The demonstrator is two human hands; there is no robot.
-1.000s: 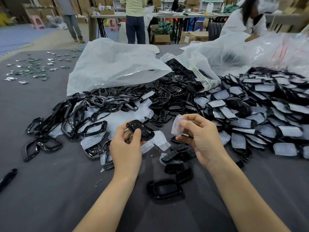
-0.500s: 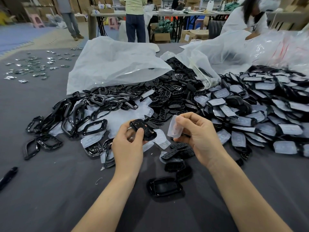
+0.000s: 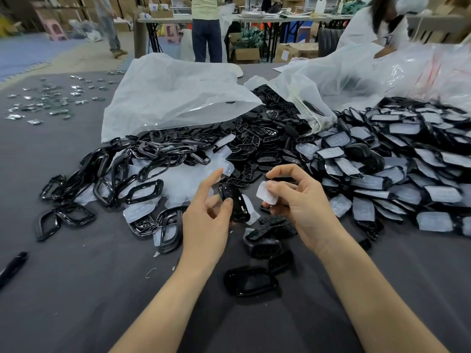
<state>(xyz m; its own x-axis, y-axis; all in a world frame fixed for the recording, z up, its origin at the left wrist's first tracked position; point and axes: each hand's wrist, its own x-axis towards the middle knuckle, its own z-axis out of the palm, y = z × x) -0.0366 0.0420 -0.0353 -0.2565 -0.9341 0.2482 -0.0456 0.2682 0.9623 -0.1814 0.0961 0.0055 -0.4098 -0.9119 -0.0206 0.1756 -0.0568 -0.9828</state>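
Observation:
My left hand (image 3: 206, 220) holds a small black plastic shell (image 3: 234, 202) between thumb and lower fingers, its forefinger lifted straight. My right hand (image 3: 303, 202) pinches a translucent white rubber pad (image 3: 266, 193) just right of the shell, a small gap between the two parts. Both hover over the grey table (image 3: 76, 289) at the middle of the view.
Black frames (image 3: 122, 179) lie heaped at left, black button pieces (image 3: 257, 146) in the middle, shells with white pads (image 3: 397, 161) at right. A black shell (image 3: 251, 281) lies near me. Plastic bags (image 3: 173, 95) lie behind; a pen (image 3: 12, 267) at far left. People stand beyond.
The black shell has turned upright in my left hand and the forefinger has lifted off it. My right hand has brought the white pad down closer to the shell.

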